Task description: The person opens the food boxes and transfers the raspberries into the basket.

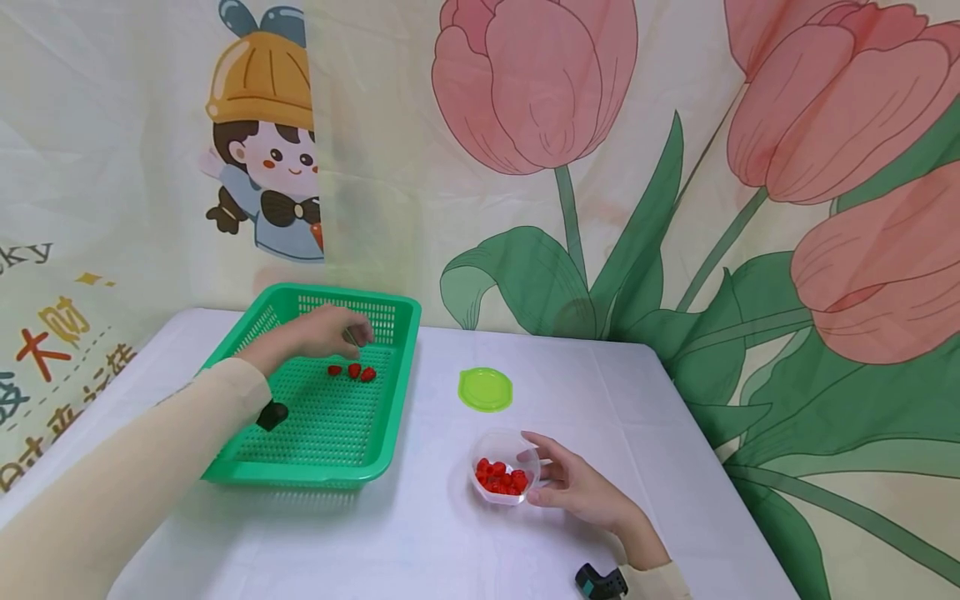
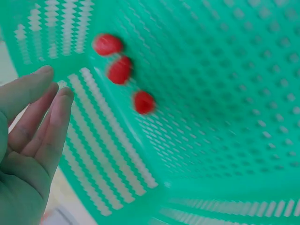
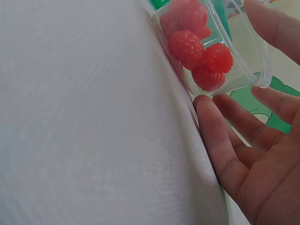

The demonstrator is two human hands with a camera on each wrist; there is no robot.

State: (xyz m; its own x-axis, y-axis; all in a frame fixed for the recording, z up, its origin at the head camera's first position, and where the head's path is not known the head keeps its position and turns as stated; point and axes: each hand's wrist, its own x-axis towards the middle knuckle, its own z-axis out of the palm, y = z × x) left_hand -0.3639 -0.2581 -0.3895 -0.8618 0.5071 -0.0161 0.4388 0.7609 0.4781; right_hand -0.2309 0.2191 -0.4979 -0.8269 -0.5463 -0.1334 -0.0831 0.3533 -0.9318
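My left hand [image 1: 330,329] hangs over the far part of a green plastic basket [image 1: 408,367]. Its fingers are lightly bent with nothing visible between them, and the thumb is apart from the fingertips in the left wrist view. Below and beside it lie a few red raspberries [image 2: 120,70] on the basket floor. On the table, my right hand [image 1: 573,483] holds the side of a small clear plastic tub [image 1: 517,446], thumb and fingers spread around it. Several raspberries [image 3: 186,48] sit inside the tub.
A light green lid [image 1: 485,390] lies flat on the white table [image 1: 600,392] behind the tub. Black wrist cameras show on both wrists, the left one [image 1: 272,415] over the basket. A printed cloth [image 1: 375,167] hangs behind the table.
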